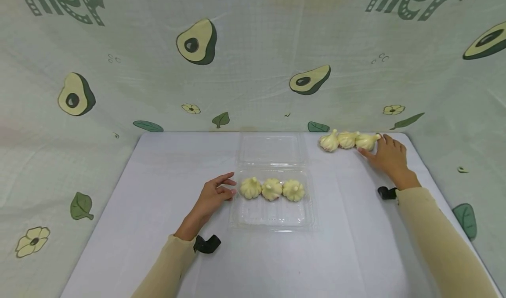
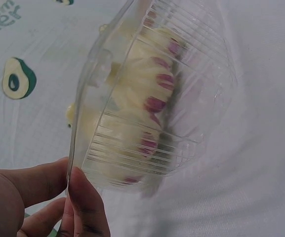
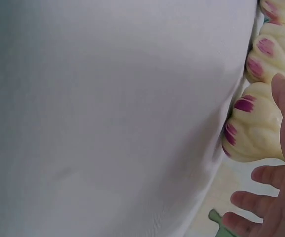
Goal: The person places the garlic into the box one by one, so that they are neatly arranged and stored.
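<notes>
A clear plastic clamshell box [image 1: 272, 216] lies on the table with its lid folded back. In its base sit three cream garlic bulbs [image 1: 272, 189] side by side, purple patches showing through the plastic in the left wrist view. My left hand [image 1: 215, 192] pinches the box's left rim [image 2: 74, 133] between thumb and fingers. At the table's far right, three more garlic bulbs [image 1: 347, 139] stand in a row. My right hand [image 1: 389, 157] holds the rightmost garlic bulb [image 3: 253, 123], its thumb in front and index finger at the stem; the other fingers spread apart from it.
The box lid [image 1: 272, 150] lies flat toward the table's [image 1: 170, 170] back edge. Behind the table and along its sides hangs a cloth [image 1: 253, 69] printed with avocados and leaves. Black straps or mounts [image 1: 207, 244] show at both wrists.
</notes>
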Action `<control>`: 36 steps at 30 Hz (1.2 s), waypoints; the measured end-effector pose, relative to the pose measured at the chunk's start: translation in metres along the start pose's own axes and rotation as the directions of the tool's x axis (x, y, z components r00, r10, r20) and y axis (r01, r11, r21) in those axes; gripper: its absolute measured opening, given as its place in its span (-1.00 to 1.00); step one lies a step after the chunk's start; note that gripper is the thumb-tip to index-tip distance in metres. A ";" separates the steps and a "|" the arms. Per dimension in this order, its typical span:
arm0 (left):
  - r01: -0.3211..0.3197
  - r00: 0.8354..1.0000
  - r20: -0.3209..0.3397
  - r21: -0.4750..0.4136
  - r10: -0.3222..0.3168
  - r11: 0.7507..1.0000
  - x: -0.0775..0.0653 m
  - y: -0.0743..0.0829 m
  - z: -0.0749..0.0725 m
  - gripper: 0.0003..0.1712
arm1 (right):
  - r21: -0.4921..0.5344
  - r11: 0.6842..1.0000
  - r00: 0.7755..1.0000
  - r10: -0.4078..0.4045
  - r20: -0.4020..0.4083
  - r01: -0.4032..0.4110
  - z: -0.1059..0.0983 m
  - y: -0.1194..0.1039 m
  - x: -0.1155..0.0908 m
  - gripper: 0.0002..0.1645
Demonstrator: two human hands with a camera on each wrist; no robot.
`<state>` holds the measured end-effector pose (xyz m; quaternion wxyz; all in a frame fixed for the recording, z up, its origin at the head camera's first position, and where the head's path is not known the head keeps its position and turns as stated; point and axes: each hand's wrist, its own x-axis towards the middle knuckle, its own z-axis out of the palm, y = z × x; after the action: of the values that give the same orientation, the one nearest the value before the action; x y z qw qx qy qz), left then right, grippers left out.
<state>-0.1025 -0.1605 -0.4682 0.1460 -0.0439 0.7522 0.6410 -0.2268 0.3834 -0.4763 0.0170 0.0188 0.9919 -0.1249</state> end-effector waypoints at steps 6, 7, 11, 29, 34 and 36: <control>0.003 1.000 0.001 -0.002 -0.003 1.000 0.000 0.001 0.001 -0.28 | 0.012 1.000 1.000 0.008 0.005 -0.008 0.000 -0.002 0.004 0.27; 0.003 1.000 0.002 -0.002 -0.003 1.000 0.000 0.001 0.001 -0.28 | 0.014 1.000 1.000 0.007 0.005 -0.007 0.000 -0.002 0.004 0.27; 0.002 1.000 0.003 0.000 -0.002 1.000 0.000 0.001 0.001 -0.28 | 0.038 0.999 1.000 -0.007 -0.010 0.008 0.001 0.000 0.005 0.18; -0.008 1.000 0.000 0.014 0.008 1.000 -0.001 0.001 0.000 -0.30 | 0.066 0.996 0.991 -0.053 -0.119 0.061 0.005 0.001 0.011 -0.08; -0.012 1.000 0.004 0.002 0.012 1.000 -0.001 0.001 0.000 -0.29 | 0.072 0.996 0.991 -0.042 -0.131 0.052 0.006 0.001 0.008 -0.09; -0.011 1.000 0.003 0.000 0.011 1.000 0.000 0.001 0.000 -0.29 | 0.082 0.996 0.992 -0.032 -0.125 0.043 0.005 0.001 0.005 -0.10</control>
<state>-0.1024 -0.1603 -0.4673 0.1434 -0.0388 0.7523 0.6419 -0.2320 0.3833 -0.4818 -0.0476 0.0086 0.9850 -0.1655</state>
